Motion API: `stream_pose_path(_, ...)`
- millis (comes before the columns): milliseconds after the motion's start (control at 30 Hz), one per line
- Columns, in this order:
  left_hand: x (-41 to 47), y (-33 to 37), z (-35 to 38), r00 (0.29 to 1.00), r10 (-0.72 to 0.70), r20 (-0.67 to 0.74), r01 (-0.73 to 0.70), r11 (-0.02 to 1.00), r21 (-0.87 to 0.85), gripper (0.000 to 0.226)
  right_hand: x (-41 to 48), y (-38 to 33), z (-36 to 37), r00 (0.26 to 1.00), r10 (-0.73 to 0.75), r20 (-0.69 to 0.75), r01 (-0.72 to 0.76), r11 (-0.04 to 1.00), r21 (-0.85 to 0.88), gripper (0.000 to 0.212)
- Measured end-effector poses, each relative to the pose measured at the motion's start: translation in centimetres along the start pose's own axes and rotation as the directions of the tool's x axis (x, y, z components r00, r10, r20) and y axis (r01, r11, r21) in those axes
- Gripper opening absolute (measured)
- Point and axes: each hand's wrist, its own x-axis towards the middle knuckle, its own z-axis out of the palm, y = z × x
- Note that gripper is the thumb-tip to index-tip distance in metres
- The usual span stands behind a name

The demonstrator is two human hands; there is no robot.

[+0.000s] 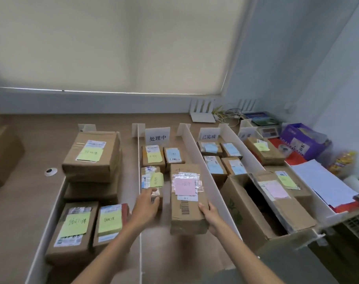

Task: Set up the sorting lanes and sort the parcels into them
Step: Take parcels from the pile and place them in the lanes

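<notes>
White divider boards (203, 160) split the wooden table into lanes. In the middle lane lies a long cardboard parcel with a pink note (187, 198). My right hand (210, 217) grips its near right corner. My left hand (146, 203) holds the near end of a small taped parcel with a green note (152, 180) beside it. A white sign card (157, 136) stands at the far end of this lane. The left lane holds stacked brown parcels with green notes (91, 156). The lane to the right holds small parcels with blue labels (213, 165).
An open cardboard box (248, 214) with a flat parcel across it sits at the right. Beyond it are papers (326, 181), a purple box (303, 140), a scale and a router (202, 116) near the window. A roll of tape (50, 171) lies on the table at the left.
</notes>
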Motion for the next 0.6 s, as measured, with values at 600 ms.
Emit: stream_pose_path(600,4.8,-2.3,3.6,0.920,-0.220,-0.325,0.245,0.969,0.039,0.022,13.5,0.8,0.4,0.987,0.046,0.153,0.009,0.940,-0.340,0.033)
